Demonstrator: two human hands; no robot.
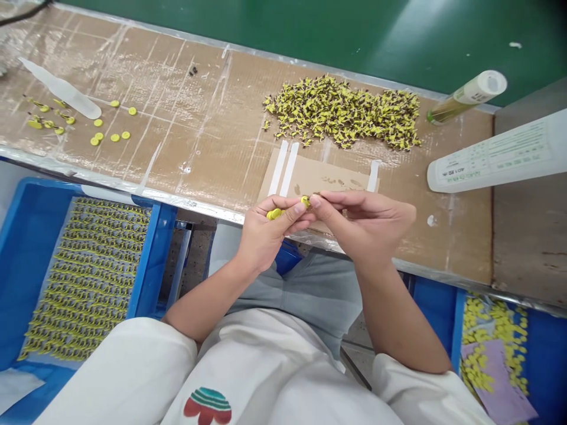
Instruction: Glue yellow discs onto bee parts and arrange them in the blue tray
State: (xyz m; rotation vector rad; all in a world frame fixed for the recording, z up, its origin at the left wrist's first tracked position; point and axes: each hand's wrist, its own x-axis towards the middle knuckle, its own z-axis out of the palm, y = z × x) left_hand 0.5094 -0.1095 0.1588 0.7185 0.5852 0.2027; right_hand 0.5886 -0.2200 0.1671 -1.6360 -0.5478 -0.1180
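My left hand (266,233) is closed around a few yellow discs (274,213), with another small yellow piece (305,201) pinched at its thumb and fingertip. Touching that same piece is my right hand (367,224), its thumb and index finger pressed together; whatever lies between them is too small to make out. Both hands meet over the front edge of a cardboard sheet (328,172) with white tape strips. Behind the sheet lies a heap of small yellow and dark pieces (345,112).
Two bottles (469,94) (496,154) are at the right. Loose yellow discs (115,137) and a white blade-like tool (62,88) lie at the left. Blue bins (144,265) (458,330) hold rows of pieces at left and discs at right.
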